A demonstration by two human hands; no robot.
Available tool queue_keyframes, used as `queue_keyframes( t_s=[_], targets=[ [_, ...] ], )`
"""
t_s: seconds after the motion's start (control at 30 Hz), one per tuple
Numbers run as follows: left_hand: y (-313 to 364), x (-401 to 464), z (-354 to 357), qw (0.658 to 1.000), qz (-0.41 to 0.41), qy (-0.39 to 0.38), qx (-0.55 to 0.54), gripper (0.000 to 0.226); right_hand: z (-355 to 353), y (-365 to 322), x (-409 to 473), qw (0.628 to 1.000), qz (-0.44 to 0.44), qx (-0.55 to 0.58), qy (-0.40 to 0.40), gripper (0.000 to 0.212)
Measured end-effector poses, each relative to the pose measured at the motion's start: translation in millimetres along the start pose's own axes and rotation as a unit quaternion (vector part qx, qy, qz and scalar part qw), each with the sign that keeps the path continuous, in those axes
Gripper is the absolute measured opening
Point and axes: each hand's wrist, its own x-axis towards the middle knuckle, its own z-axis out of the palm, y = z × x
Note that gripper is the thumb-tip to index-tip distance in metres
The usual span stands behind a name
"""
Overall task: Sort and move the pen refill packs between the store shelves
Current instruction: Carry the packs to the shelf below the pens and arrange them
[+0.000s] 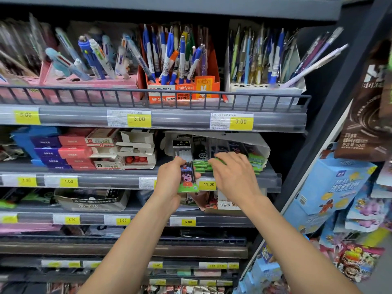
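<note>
— Two hands at the shelf's front edge: what does each hold?

— Left hand (171, 179) grips one upright cartoon refill pack (187, 177), fingers curled round it, just before the shelf (269, 179). Right hand (233, 175) rests with fingers curled over the green stack (203, 165) lying at that edge; whether it pinches a pack, I cannot tell.

— Likely fault?

— Probably the loose stack sliding off the front edge if the fingers drag it forward.

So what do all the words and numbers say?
"miffy", "0.7mm": orange pencil box.
"3.00": top shelf tags.
"1.00": second shelf tag.
"11.00": tag by the right hand.
"5.00": lower tag.
Pack in the left hand: too blurred.
</note>
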Motion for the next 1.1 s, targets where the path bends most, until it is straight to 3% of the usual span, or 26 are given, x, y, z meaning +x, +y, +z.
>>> queue_keyframes(
  t_s=[0.13,0.3,0.43,0.5,0.6,0.77,0.9,1.0,1.1],
  targets=[
    [4.2,-2.5,-3.2,1.000,-0.015,-0.010,-0.015,0.024,0.5,1.1,8.0,0.999,-0.027,-0.006,-0.040,0.041],
    [8.7,-2.1,-4.8,1.000,-0.001,-0.018,0.020,0.008,2.7,5.5,9.6,0.998,-0.028,0.024,-0.048,0.031],
    [9.6,3.3,-4.9,0.992,0.054,-0.017,0.110,0.015,4.6,12.9,10.5,0.997,-0.036,0.057,-0.041,0.028],
    [10.6,8.3,-0.2,0.984,0.093,0.013,0.150,0.021,5.9,16.1,6.3,0.998,-0.021,0.059,-0.014,0.027],
    [12.4,18.1,13.9,0.968,0.154,0.067,0.188,0.005,8.5,20.0,-8.1,0.996,0.031,0.044,0.067,0.024],
    [7.0,25.6,32.6,0.894,0.262,0.103,0.349,0.013,11.9,24.2,-24.3,0.992,0.072,0.016,0.103,0.017],
    [-1.5,22.9,27.3,0.799,0.334,0.080,0.494,0.030,9.0,29.1,-24.5,0.994,0.051,0.025,0.094,0.014],
    [-4.8,18.0,21.4,0.733,0.343,0.066,0.584,0.037,8.7,32.3,-23.8,0.995,0.046,0.029,0.087,0.016],
    [-5.6,10.1,11.6,0.707,0.345,0.047,0.615,0.051,8.4,32.5,-24.3,0.996,0.048,0.028,0.071,0.018]
  ],
)
